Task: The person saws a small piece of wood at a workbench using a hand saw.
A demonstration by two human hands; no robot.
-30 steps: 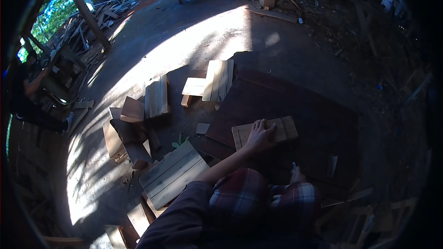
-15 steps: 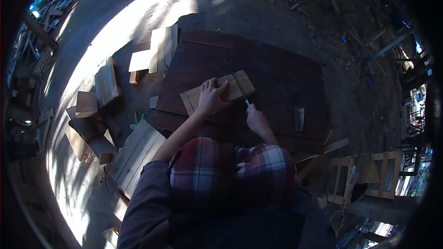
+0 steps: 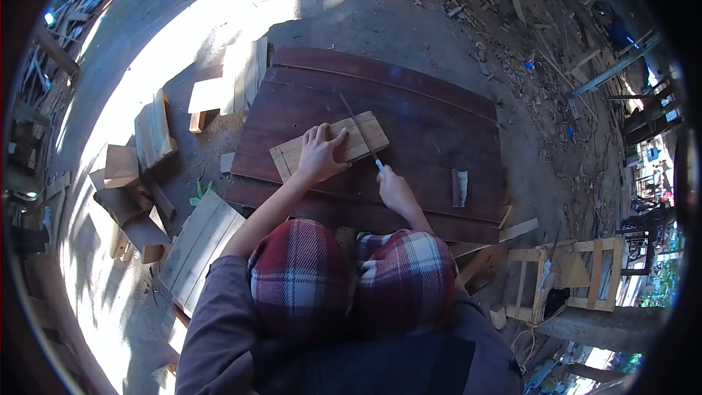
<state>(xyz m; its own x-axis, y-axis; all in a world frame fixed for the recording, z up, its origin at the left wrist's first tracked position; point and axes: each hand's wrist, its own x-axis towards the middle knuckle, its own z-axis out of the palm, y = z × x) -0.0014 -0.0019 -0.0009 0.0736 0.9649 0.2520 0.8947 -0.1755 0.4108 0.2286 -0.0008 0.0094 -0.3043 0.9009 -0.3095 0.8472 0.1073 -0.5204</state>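
Observation:
A light wooden piece [image 3: 292, 152] lies slantwise on a dark reddish-brown board surface [image 3: 431, 139]. My left hand [image 3: 319, 153] rests on top of it with the fingers spread. My right hand [image 3: 396, 190] is closed round the pale handle of a long, thin blade [image 3: 357, 123], which looks like a saw. The blade crosses the right part of the wooden piece and points up and to the left. A small torn-looking scrap [image 3: 459, 187] lies on the dark surface to the right of my right hand.
Light wooden blocks and boxes [image 3: 153, 130] stand on the ground at the left. A slatted panel [image 3: 201, 245] lies beside my left arm. Wooden frames [image 3: 563, 278] are at the lower right. Wood scraps litter the ground at the upper right.
The whole view has shifted slightly, so everything appears further left, and the picture is brighter. Both hands keep about the same places on the wooden piece and the handle.

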